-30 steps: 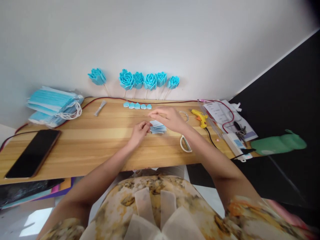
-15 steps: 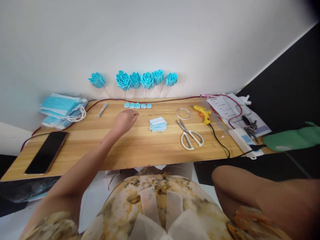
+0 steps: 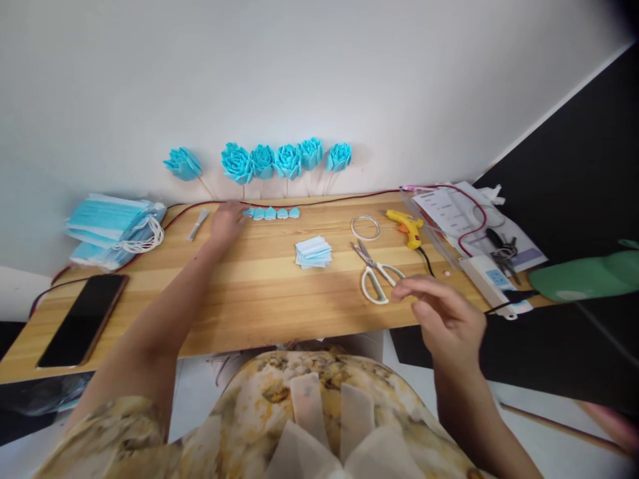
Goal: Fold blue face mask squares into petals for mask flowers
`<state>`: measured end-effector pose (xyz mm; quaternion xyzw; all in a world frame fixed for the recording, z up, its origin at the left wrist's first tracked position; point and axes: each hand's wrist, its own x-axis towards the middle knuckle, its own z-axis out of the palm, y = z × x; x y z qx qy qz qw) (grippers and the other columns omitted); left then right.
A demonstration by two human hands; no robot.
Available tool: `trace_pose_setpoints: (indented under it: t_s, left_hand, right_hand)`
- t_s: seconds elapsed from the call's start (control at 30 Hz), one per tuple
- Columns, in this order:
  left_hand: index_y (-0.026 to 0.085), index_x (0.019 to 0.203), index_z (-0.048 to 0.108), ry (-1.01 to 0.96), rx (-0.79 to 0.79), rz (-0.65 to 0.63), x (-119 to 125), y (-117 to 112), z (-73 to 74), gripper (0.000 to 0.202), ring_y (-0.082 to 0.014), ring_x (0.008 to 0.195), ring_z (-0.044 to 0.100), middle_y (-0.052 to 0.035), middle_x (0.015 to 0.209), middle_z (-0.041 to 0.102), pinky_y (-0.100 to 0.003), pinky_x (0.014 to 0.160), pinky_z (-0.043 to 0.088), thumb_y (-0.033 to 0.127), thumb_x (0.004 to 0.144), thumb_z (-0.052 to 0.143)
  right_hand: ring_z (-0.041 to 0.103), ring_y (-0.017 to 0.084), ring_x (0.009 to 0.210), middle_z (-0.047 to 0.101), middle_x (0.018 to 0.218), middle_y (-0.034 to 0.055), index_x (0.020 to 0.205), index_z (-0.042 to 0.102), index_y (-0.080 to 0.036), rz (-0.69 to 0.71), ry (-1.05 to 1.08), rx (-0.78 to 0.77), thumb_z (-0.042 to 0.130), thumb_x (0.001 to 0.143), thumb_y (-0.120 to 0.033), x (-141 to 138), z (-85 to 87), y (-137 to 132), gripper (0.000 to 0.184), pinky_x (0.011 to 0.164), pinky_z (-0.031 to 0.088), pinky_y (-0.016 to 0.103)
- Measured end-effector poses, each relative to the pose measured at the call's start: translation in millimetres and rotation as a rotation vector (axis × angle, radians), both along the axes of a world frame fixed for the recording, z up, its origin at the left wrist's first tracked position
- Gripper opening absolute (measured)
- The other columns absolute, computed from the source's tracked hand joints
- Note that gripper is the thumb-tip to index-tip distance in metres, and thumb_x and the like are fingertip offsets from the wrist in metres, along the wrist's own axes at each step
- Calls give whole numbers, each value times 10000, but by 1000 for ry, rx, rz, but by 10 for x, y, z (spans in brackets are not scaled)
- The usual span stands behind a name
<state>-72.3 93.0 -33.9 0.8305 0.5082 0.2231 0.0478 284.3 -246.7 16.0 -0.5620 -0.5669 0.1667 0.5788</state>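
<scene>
My left hand (image 3: 227,223) reaches to the left end of a row of small folded blue petals (image 3: 270,213). Its fingertips overlap the leftmost petal; the fingers are blurred and partly hidden, so I cannot tell whether they grip it. My right hand (image 3: 444,316) is raised at the table's front edge, empty, with fingers curved and thumb apart. In view, its fingertips come up to one white handle of the scissors (image 3: 372,273); contact is unclear. A small stack of pale blue cut pieces (image 3: 313,253) lies mid-table, between the hands.
Several blue flowers on sticks (image 3: 288,161) lean along the wall. Bagged face masks (image 3: 114,229), a phone (image 3: 82,320) and a bundle of thin white strips (image 3: 198,225) lie left. Rightward are a white ring (image 3: 365,227), yellow glue gun (image 3: 407,226), power strip (image 3: 492,286) and green bottle (image 3: 584,276).
My left hand has moved left and back to the end of the petal row. My right hand has come up from beside my body to near the scissors. The view has shifted slightly.
</scene>
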Motion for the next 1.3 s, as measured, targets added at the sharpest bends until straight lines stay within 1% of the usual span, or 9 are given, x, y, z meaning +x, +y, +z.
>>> trace_pose_setpoints:
  t_s: [0.03, 0.1, 0.23, 0.5, 0.67, 0.83, 1.03, 1.17, 1.3]
  left_hand:
    - [155, 1165, 704, 11, -1, -1, 18, 16, -1, 361, -302, 1156, 616, -148, 1217, 698, -426, 1044, 453, 297, 903, 499]
    - [167, 1135, 715, 37, -5, 0, 41, 43, -7, 346, -298, 1157, 615, -136, 1204, 706, -420, 1039, 455, 284, 898, 491]
    - [166, 1090, 721, 63, 4, 11, 34, 61, -31, 333, -297, 1140, 618, -130, 1184, 716, -423, 1028, 462, 272, 881, 485]
    - [194, 940, 704, 21, 30, 31, -14, 64, -85, 250, -293, 1074, 639, -129, 1098, 738, -417, 984, 478, 245, 850, 477]
    - [204, 841, 679, 53, 53, 86, -17, 51, -101, 211, -285, 1000, 643, -124, 997, 741, -407, 923, 487, 237, 838, 471]
    - [187, 856, 686, 56, 72, 142, -42, 7, -106, 237, -304, 1007, 641, -147, 996, 736, -415, 900, 483, 253, 862, 458]
    - [181, 978, 710, 61, 94, 116, 5, -50, -50, 283, -308, 1060, 638, -145, 1074, 728, -424, 945, 473, 282, 894, 459]
    - [197, 1055, 699, 52, 123, 36, 131, -75, 22, 293, -315, 1113, 620, -138, 1136, 711, -430, 980, 460, 370, 909, 513]
    - [191, 1044, 695, 66, 79, -49, 267, -41, 49, 274, -314, 1123, 616, -146, 1130, 708, -430, 994, 454, 359, 892, 541]
  right_hand:
    - [709, 180, 786, 766, 894, 34, 1056, 757, -271, -32, 16, -18, 688, 891, -300, -21, 62, 186, 181, 773, 580, 336]
    - [700, 149, 739, 767, 863, 20, 1030, 764, -267, -123, 85, -71, 684, 902, -309, 1, 62, 340, 157, 733, 573, 290]
    - [680, 143, 689, 763, 832, 29, 946, 768, -230, -234, 166, -131, 698, 880, -392, 135, -196, 325, 188, 667, 561, 273]
    - [679, 175, 673, 767, 818, 62, 927, 758, -208, -254, 207, -229, 685, 842, -473, 139, -469, 579, 288, 662, 588, 324]
    - [714, 193, 730, 777, 843, 69, 947, 759, -202, -228, 224, -287, 687, 838, -504, 127, -612, 612, 329, 689, 607, 334]
    - [717, 197, 729, 776, 837, 71, 948, 757, -200, -249, 210, -280, 678, 845, -508, 123, -613, 613, 334, 682, 607, 332]
    - [733, 209, 758, 783, 836, 72, 934, 758, -203, -231, 178, -289, 673, 842, -494, 101, -584, 611, 317, 719, 614, 349]
    - [737, 216, 766, 786, 843, 74, 944, 759, -203, -224, 180, -288, 667, 849, -505, 114, -617, 611, 330, 724, 615, 356]
    - [743, 216, 795, 788, 857, 68, 954, 759, -211, -211, 176, -285, 663, 859, -498, 116, -625, 609, 318, 770, 612, 362]
